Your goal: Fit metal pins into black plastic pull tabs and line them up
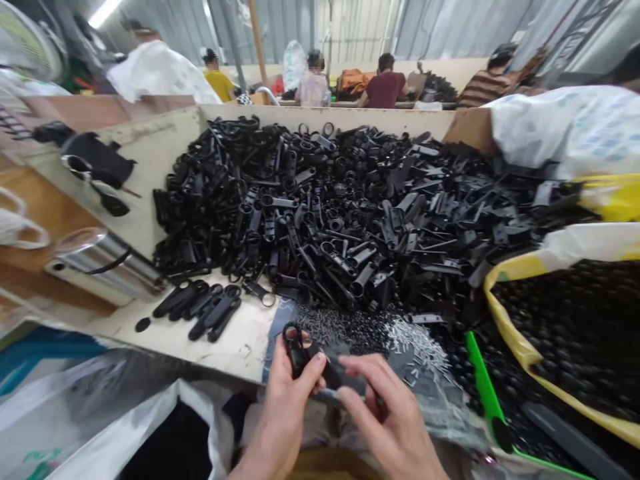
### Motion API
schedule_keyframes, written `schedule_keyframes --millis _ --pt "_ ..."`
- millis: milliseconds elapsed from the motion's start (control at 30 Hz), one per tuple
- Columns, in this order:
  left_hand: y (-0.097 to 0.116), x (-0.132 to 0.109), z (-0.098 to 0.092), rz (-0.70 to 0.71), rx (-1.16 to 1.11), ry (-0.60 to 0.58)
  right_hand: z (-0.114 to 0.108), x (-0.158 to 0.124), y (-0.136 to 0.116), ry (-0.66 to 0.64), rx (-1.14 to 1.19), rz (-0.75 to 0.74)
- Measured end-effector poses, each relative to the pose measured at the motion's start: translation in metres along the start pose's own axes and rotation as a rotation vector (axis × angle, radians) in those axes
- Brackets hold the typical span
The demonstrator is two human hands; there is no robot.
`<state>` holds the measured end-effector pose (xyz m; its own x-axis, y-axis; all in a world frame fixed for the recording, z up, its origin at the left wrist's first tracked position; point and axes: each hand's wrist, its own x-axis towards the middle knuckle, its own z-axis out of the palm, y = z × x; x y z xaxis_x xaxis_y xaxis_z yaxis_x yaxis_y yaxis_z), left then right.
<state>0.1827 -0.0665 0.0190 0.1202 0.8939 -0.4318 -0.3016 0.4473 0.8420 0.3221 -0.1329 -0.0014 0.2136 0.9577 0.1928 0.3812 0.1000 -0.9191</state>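
Observation:
My left hand (290, 393) is closed around a black plastic part with a ring at its end (295, 343), thumb pressed on its side. A flat black piece (343, 377) extends from it to the right; whether the two are joined I cannot tell. My right hand (385, 407) is at this flat piece, thumb and fingers curled on either side of it, slightly blurred. Just beyond the hands lie small dark metal pins (320, 323) and bright silver pins (417, 343). Several matching black handles (215, 310) lie in a row on the left of the tabletop.
A big heap of black plastic parts (300, 200) covers the table. At right are a yellow-edged bag (510, 333) of black pieces and a green strip (483, 380). A steel flask (110, 260) lies at left; a white bag (200, 407) sits below. Other people work behind.

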Motion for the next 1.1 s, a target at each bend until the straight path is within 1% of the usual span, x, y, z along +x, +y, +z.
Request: schedule_keyframes --millis 33,67,100,133,200,300,367,433,533,633,733,967,1100 --pt "0.0 0.001 -0.002 -0.011 -0.017 0.021 0.002 0.002 0.0 -0.001 -0.12 -0.163" --pt "0.001 0.001 -0.004 -0.025 -0.043 0.03 0.003 0.005 0.0 -0.004 -0.208 -0.295" --pt "0.001 0.001 -0.005 -0.04 -0.075 0.032 0.004 0.007 -0.001 0.003 -0.266 -0.392" --pt "0.003 0.0 -0.006 -0.059 -0.108 0.03 0.005 0.009 -0.002 0.015 -0.298 -0.444" --pt "0.006 -0.001 -0.008 -0.107 -0.157 -0.006 0.005 0.012 -0.005 0.042 -0.292 -0.45" --pt "0.01 -0.001 -0.011 -0.188 -0.213 -0.113 0.005 0.012 -0.008 0.061 -0.197 -0.41" --pt "0.012 -0.001 -0.013 -0.201 -0.246 -0.173 0.007 0.01 -0.01 0.067 -0.164 -0.424" --pt "0.012 -0.002 -0.013 -0.194 -0.259 -0.202 0.011 0.01 -0.012 0.076 -0.162 -0.445" --pt "0.01 -0.003 -0.011 -0.182 -0.283 -0.222 0.016 0.011 -0.014 0.113 -0.18 -0.464" --pt "0.007 -0.005 -0.009 -0.192 -0.325 -0.24 0.017 0.014 -0.015 0.144 -0.22 -0.524" --pt "0.006 -0.007 -0.008 -0.197 -0.369 -0.227 0.016 0.015 -0.016 0.152 -0.258 -0.568" --pt "0.01 -0.01 -0.004 -0.202 -0.356 -0.232 0.014 0.011 -0.013 0.174 -0.302 -0.593" --pt "0.006 -0.009 -0.003 -0.184 -0.357 -0.234 0.013 0.01 -0.011 0.169 -0.303 -0.599"
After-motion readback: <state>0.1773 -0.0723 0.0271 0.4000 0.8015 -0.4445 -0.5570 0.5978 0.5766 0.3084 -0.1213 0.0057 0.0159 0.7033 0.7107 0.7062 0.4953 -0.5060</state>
